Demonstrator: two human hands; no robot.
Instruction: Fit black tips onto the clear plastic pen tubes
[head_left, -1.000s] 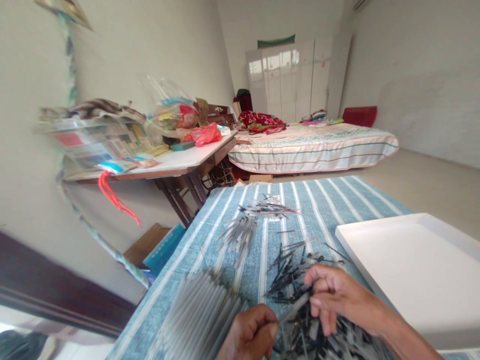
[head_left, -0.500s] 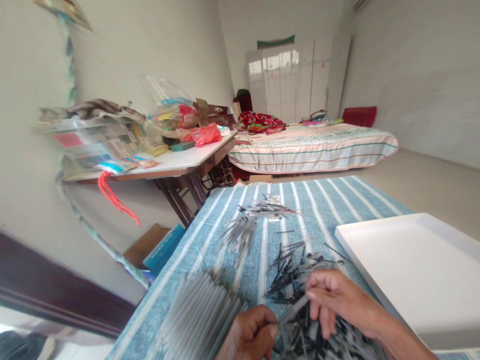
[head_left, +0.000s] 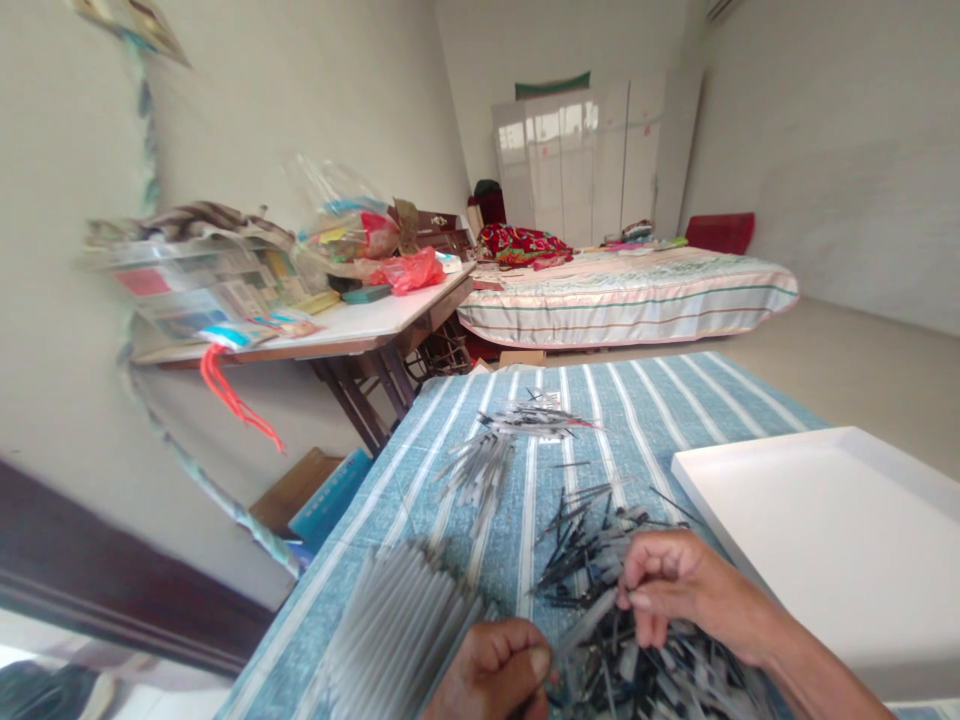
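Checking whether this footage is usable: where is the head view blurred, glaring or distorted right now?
Head view: the grey tubes by the left hand look soft, their near ends smeared; pale reflections shine on the wardrobe doors; the white tray stays readable, without harsh glare; the left-side table looks stretched.

Looking forward and down from head height, close over the near surface [head_left: 652, 400], with the bed [head_left: 630, 290] far off.

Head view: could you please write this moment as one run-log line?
right hand: pinching grey tube | left hand: at tube's lower end | white tray: at right
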